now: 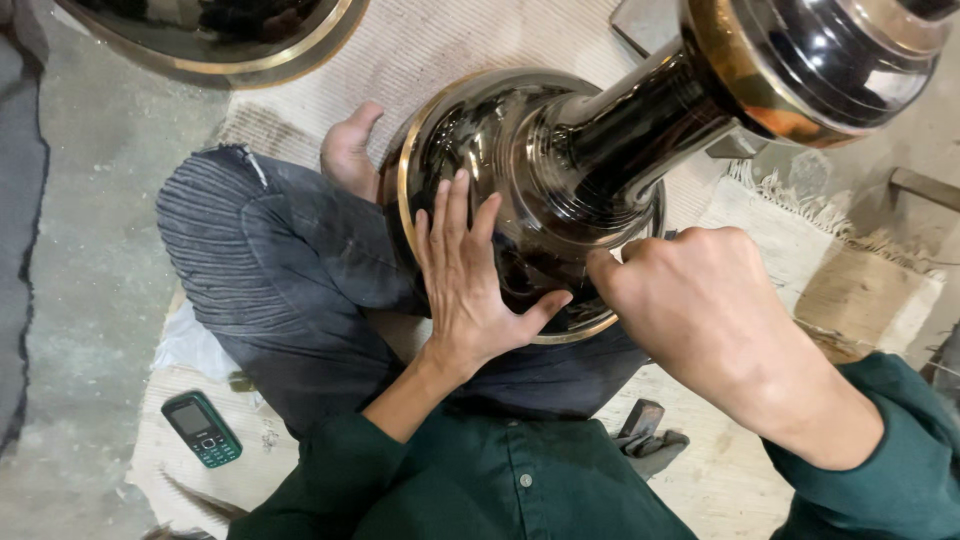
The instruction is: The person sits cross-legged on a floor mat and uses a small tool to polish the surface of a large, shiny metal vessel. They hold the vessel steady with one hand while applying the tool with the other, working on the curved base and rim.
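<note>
Polished metal vessel (560, 170): dark, mirror-bright, with a brass-coloured rim around its round base; lies tilted on the seated person's lap, base toward the body, narrow neck running up to a bulbous banded section at the top right corner of the view.

Left hand (470, 275): pressed flat against the base of the vessel, fingers spread and extended, thumb angled out along the lower rim; grasping nothing.

Right hand (690, 300): clenched into a fist at the lower right edge of the base, knuckles against the metal; whether anything sits inside the fist cannot be told.

Person: dark green shirt (500, 480) with buttons, grey ribbed trousers (270, 270), legs crossed; a bare foot (350, 150) rests just beside the left rim of the vessel.

Woven mat (440, 50): pale, ribbed, under the person and vessel; fringed edge at right.

Mobile phone (202, 429): small, green keypad type, on the mat near its lower left corner, well apart from both hands.

Second metal piece (215, 35): dark with a brass-coloured rim, at the top left edge of the view.

Grey cloth bundle (650, 440): on the mat below the right forearm.

Concrete floor (90, 250): grey, left of the mat.
</note>
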